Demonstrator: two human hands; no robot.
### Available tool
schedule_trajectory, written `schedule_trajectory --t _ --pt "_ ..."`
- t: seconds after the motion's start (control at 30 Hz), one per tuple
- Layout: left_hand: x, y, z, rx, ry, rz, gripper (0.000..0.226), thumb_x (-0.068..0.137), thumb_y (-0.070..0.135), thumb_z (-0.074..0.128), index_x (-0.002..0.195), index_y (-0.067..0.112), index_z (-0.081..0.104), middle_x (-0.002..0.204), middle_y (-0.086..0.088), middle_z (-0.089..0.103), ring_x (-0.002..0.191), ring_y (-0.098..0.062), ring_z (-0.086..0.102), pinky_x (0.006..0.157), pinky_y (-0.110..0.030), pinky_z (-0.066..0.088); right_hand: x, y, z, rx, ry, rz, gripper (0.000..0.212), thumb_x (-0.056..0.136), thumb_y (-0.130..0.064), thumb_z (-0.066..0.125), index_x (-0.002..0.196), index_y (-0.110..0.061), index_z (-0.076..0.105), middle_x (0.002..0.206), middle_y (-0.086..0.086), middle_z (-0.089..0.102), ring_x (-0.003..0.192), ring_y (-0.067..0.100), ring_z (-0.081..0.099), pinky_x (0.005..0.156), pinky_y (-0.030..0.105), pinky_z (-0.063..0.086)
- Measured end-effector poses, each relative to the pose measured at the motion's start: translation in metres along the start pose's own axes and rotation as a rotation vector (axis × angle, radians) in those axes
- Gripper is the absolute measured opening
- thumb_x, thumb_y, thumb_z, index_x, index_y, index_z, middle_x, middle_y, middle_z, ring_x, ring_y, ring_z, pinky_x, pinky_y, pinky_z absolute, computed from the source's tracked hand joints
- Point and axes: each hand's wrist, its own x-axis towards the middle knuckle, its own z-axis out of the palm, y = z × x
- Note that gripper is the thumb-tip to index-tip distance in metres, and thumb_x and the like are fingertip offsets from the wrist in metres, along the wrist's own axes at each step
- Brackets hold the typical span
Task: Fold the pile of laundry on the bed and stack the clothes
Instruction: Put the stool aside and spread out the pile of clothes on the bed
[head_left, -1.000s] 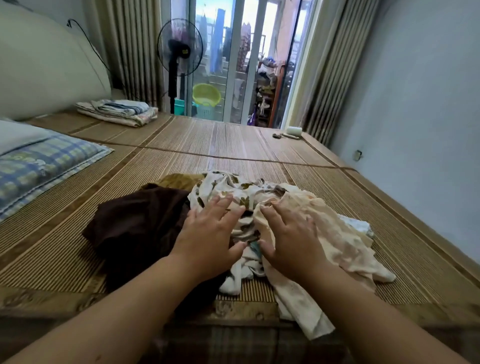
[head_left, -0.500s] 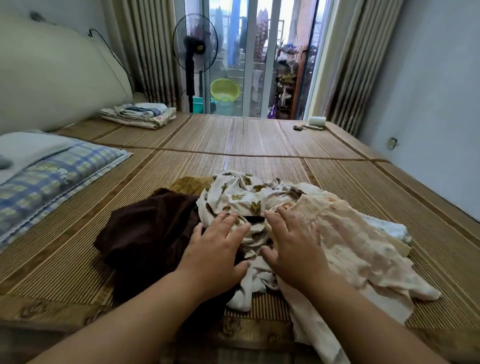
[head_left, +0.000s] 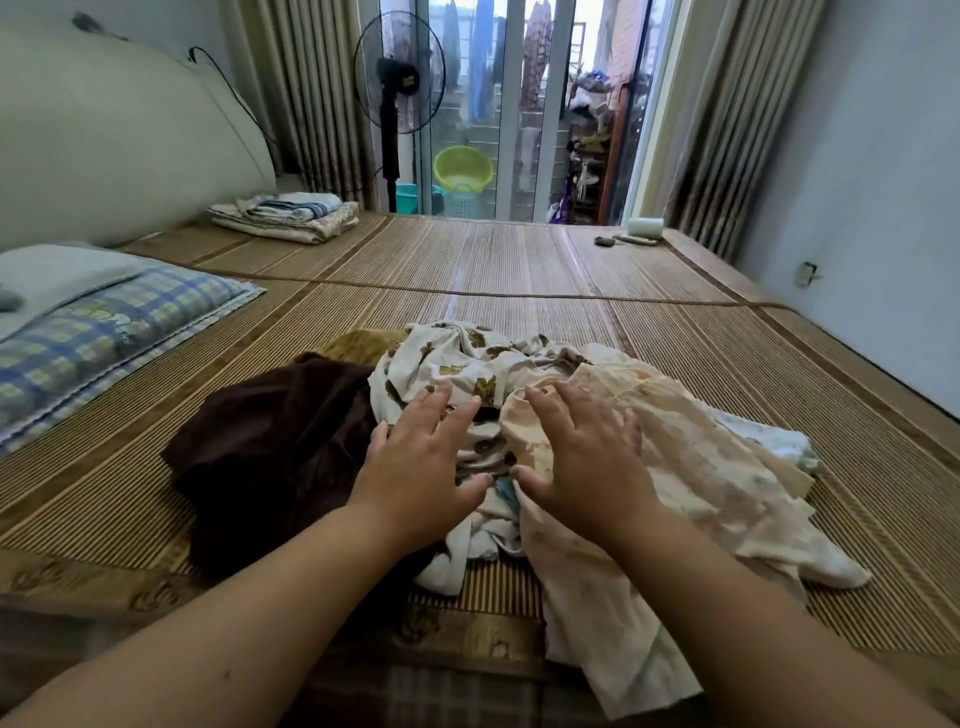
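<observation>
Right now the pile of laundry (head_left: 493, 527) sits unfolded at the near edge of the bed (head_left: 519, 260), directly under both hands. The left hand (head_left: 421, 467) lies flat on the leaf-print garment (head_left: 467, 364), fingers straight and spread, with the dark brown garment (head_left: 270, 441) just to its left. The right hand (head_left: 582, 457) rests the same way on the pale peach garment (head_left: 701, 467), gripping nothing. That peach piece looks topmost and runs long from under the right palm, out to the right and down over the bed's edge, so the right hand seems better placed to lift it first.
</observation>
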Motion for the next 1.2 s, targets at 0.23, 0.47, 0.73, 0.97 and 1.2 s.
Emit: schedule_trajectory --t 0.23,0.47,0.73,0.97,1.2 --pt "0.022 -0.081 -0.008 0.077 -0.005 -0.263 0.092 0.077 0.075 0.052 0.15 0.048 0.004 0.162 0.001 -0.011 0.148 -0.025 -0.011 0.114 -0.06 0.008 -0.005 0.023 0.012 -0.094 -0.175 0.087 0.111 0.068 -0.083 0.05 0.144 -0.048 -0.022 0.158 -0.005 -0.022 0.146 0.026 -0.021 0.113 0.064 0.001" --pt "0.018 -0.156 0.024 -0.267 -0.158 -0.635 0.122 0.048 0.088 0.063 0.146 0.056 -0.002 0.16 -0.012 -0.018 0.146 -0.042 -0.005 0.116 -0.06 0.013 0.02 0.022 0.053 0.098 -0.313 0.343 0.108 0.061 -0.092 0.041 0.144 -0.053 -0.016 0.151 -0.003 -0.038 0.139 0.035 -0.035 0.112 0.062 -0.007" --pt "0.052 -0.09 0.073 -0.636 -0.101 -0.352 0.111 0.056 0.067 0.074 0.143 0.059 0.006 0.157 -0.015 0.011 0.146 -0.029 0.017 0.117 -0.035 0.017 0.027 0.038 0.081 0.024 -0.325 0.396 0.107 0.055 -0.097 0.036 0.14 -0.06 -0.018 0.156 -0.002 -0.032 0.141 0.031 -0.032 0.109 0.067 -0.004" --pt "0.088 -0.022 0.096 -0.585 -0.126 -0.157 0.103 0.071 0.055 0.077 0.139 0.065 0.0 0.155 -0.012 0.013 0.146 -0.024 0.017 0.114 -0.026 0.02 0.038 0.081 0.071 0.061 -0.277 0.413 0.109 0.052 -0.098 0.03 0.143 -0.057 -0.014 0.156 -0.006 -0.03 0.143 0.028 -0.03 0.11 0.067 0.002" --pt "0.123 0.049 0.125 -0.543 -0.196 -0.004 0.091 0.046 0.081 0.056 0.123 0.077 0.007 0.152 -0.003 0.021 0.145 -0.017 0.022 0.112 -0.018 0.019 0.041 0.148 0.05 0.109 -0.254 0.465 0.109 0.061 -0.091 0.042 0.147 -0.05 -0.011 0.16 -0.003 -0.019 0.146 0.022 -0.022 0.113 0.059 0.005"
